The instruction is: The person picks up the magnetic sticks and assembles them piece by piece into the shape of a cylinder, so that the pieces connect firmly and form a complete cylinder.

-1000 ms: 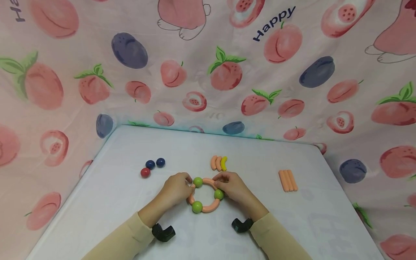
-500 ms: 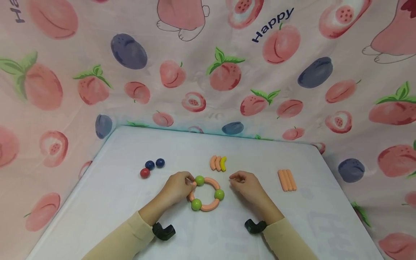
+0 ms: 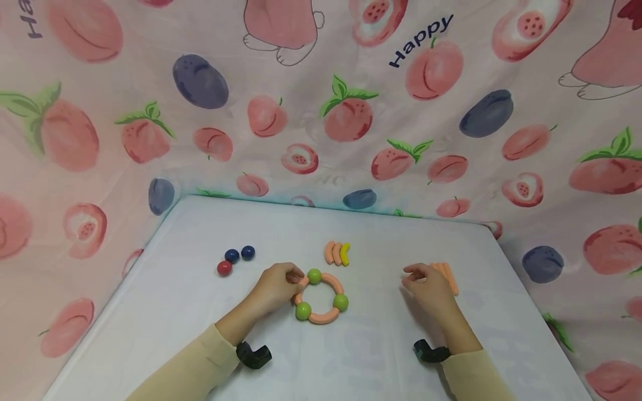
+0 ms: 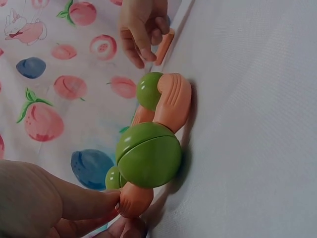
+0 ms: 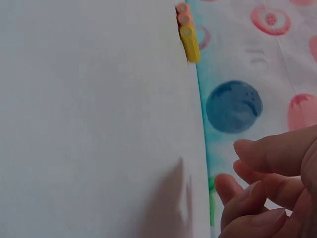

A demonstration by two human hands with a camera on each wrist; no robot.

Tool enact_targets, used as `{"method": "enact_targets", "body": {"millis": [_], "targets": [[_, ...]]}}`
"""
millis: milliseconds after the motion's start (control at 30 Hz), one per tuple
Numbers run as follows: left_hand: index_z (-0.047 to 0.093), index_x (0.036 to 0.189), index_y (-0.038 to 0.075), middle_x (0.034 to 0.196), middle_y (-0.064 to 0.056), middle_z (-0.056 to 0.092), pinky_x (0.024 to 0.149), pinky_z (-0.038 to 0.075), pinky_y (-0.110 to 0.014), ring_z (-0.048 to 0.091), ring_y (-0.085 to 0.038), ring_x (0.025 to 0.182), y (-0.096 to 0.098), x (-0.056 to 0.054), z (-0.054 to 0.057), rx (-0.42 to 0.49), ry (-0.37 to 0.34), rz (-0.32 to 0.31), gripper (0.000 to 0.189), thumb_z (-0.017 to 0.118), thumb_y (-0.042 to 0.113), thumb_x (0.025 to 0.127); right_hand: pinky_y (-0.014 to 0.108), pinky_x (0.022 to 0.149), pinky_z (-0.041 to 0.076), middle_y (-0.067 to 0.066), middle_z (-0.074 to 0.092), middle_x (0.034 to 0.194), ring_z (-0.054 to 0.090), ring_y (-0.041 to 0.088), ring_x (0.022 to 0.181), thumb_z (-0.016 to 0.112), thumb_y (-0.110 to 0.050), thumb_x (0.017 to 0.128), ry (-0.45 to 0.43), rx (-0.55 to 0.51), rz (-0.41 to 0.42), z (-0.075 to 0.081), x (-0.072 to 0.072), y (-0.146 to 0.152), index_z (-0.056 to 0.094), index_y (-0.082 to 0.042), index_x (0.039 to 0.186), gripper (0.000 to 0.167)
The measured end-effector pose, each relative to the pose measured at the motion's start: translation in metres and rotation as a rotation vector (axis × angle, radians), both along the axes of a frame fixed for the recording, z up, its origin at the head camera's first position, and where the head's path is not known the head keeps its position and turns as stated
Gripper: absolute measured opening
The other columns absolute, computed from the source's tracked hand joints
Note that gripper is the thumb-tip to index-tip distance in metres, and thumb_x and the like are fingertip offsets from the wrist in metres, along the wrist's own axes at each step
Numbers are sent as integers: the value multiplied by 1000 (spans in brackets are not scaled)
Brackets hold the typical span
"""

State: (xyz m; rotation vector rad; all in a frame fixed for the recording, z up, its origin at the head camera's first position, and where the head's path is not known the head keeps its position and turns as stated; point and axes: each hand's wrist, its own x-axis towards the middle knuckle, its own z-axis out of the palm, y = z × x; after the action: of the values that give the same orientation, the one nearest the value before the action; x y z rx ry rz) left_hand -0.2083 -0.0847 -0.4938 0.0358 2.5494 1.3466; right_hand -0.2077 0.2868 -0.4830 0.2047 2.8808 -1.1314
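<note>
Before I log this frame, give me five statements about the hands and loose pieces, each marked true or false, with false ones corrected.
1. The left hand pinches a ring of curved orange pieces and glossy green balls. True.
2. The right hand holds a green ball. False: it holds nothing.
3. The ring has four green balls. False: it has three.
4. In the head view, the right hand hides part of the straight orange sticks. True.
5. The glossy red ball lies right of the ring in the head view. False: it lies left, near two glossy dark blue balls.
</note>
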Motion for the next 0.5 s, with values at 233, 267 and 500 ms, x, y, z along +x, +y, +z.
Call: {"method": "enact_targets", "body": {"millis": [233, 267, 500], "targets": [[77, 114, 12, 101, -1, 75, 79, 56, -30, 66, -18, 94, 0, -1, -1, 9, 2, 18, 18, 79, 13, 96, 28, 80, 50, 20, 71, 124, 68, 34, 111, 70, -19, 101, 47, 49, -70, 6, 1, 29, 65, -2, 140, 43], [77, 114, 12, 101, -1, 75, 80, 56, -30, 66, -18, 95, 0, -2, -1, 9, 2, 18, 18, 79, 13, 96, 27, 81, 51, 21, 71, 126, 68, 35, 113, 69, -21, 102, 52, 52, -84, 6, 1, 33, 64, -1, 140, 43], [77, 113, 11, 102, -1, 75, 82, 57, -31, 67, -17, 95, 0, -3, -4, 6, 10, 4, 17, 79, 14, 96, 24, 75, 53, 24, 70, 132, 68, 37, 114, 70, -26, 102, 51, 70, -145, 7, -3, 47, 62, 0, 143, 50]]}}
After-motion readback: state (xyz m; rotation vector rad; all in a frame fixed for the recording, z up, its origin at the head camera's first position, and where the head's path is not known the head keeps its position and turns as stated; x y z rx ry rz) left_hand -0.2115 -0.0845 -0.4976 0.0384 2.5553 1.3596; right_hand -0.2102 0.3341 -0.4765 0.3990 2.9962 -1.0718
